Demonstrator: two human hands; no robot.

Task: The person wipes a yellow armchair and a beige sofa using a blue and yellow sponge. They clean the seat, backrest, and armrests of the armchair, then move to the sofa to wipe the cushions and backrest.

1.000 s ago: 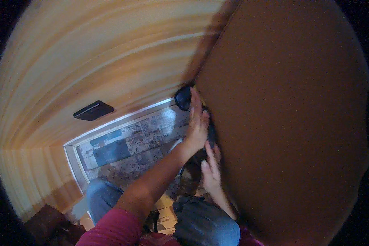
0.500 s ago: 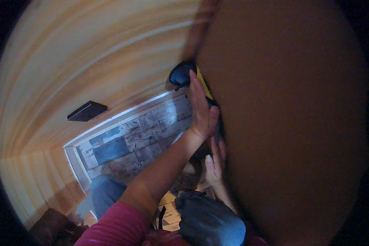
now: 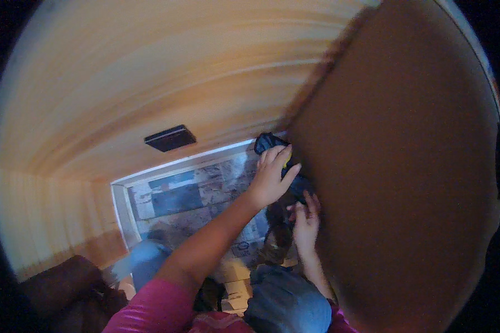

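Both hands at the left edge of a large brown board, working a dark tool.

Brown board point(image 3: 405, 183) filling the right half, blurred. Left of it, pale wooden wall point(image 3: 150, 72) with a dark rectangular block point(image 3: 170, 137); below, printed paper sheets point(image 3: 194, 194) on the floor. Left hand point(image 3: 269, 180) against the board's left edge, fingers together, laid over a dark blue-black tool with a yellow patch point(image 3: 269, 143). Right hand point(image 3: 305, 222) just under it at the same edge, fingers slightly apart; grip not discernible.
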